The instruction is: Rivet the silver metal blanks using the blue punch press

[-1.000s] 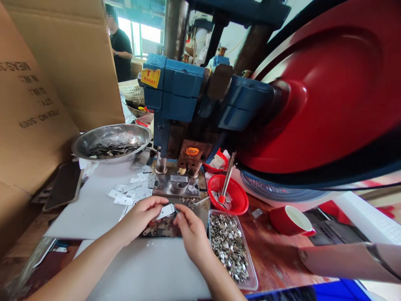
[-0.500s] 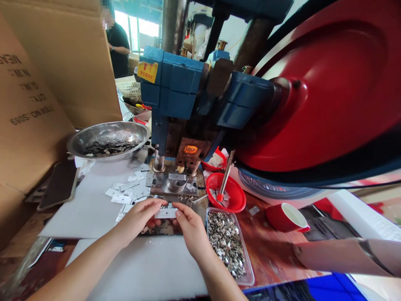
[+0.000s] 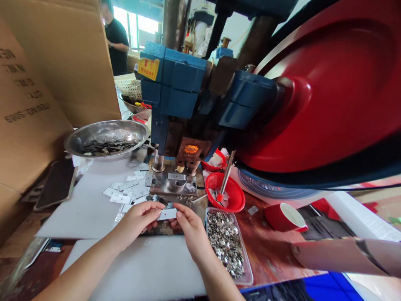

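Between my two hands is a small flat metal plate [image 3: 167, 214] with a hole in it. My left hand [image 3: 142, 217] pinches its left end, and the thumb and fingers of my right hand [image 3: 187, 219] close on its right end. Just beyond my fingers stands the die block [image 3: 177, 182] of a blue press [image 3: 178, 79], with a gap between it and the punch above. Many similar metal plates [image 3: 131, 189] lie scattered on the white sheet left of the die. The undersides of the fingers are partly hidden.
A steel bowl [image 3: 106, 140] of thin metal pieces stands left. Right of my hands are a clear tray [image 3: 249, 267] of small metal bits, a red basket [image 3: 239, 200] and a red mug [image 3: 277, 217]. The large red flywheel [image 3: 338, 96] overhangs the right side. A person [image 3: 118, 44] stands behind.
The plate in my hands has tilted slightly, its right end higher, and my left thumb now covers more of its left end. The view has shifted a little.
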`<state>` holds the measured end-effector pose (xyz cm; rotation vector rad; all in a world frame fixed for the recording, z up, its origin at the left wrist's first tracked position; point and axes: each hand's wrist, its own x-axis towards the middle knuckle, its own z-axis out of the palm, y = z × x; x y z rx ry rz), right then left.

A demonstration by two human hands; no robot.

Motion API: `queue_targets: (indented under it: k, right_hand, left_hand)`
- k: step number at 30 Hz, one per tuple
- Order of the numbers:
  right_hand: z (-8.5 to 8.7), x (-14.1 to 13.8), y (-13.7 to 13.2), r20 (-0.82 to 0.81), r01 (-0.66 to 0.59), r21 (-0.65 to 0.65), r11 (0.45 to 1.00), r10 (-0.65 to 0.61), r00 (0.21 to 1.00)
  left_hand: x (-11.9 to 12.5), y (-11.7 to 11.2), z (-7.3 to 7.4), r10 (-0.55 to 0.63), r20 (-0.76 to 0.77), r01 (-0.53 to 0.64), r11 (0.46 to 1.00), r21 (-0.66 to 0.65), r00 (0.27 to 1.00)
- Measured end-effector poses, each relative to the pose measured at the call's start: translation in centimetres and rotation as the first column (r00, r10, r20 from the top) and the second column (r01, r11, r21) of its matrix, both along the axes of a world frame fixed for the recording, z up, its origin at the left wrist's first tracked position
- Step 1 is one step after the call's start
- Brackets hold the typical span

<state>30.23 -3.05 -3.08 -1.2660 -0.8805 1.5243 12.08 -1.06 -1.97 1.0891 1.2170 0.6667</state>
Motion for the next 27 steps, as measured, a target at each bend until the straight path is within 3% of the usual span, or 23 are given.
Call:
queue_targets:
  k: [11, 17, 20, 27]
  right_hand:
    - [-0.3, -0.2, 0.0, -0.002, -0.012, 0.011, 1.0, 0.012, 1.0]
    - [0.5, -0.1, -0.3, -0.127, -0.068, 0.001, 0.998, 0.067, 0.99]
    - [0.5, 0.0, -0.4, -0.169, -0.06, -0.009, 0.998, 0.058, 0.984]
    - [0.6, -0.1, -0.3, -0.167, -0.011, -0.009, 1.0, 0.009, 0.986]
  left_hand:
    - [-0.4, 0.0, -0.4, 0.024, 0.045, -0.023, 0.999, -0.029, 0.999]
    - [-0.3, 0.2, -0.3, 0.089, 0.214, -0.065, 0.991, -0.117, 0.973]
    - [-0.3, 0.1, -0.1, 0.094, 0.315, -0.068, 0.994, -0.091, 0.945]
    - [0.0, -0.3, 0.1, 0.056, 0.081, -0.062, 0.995, 0.079, 0.995]
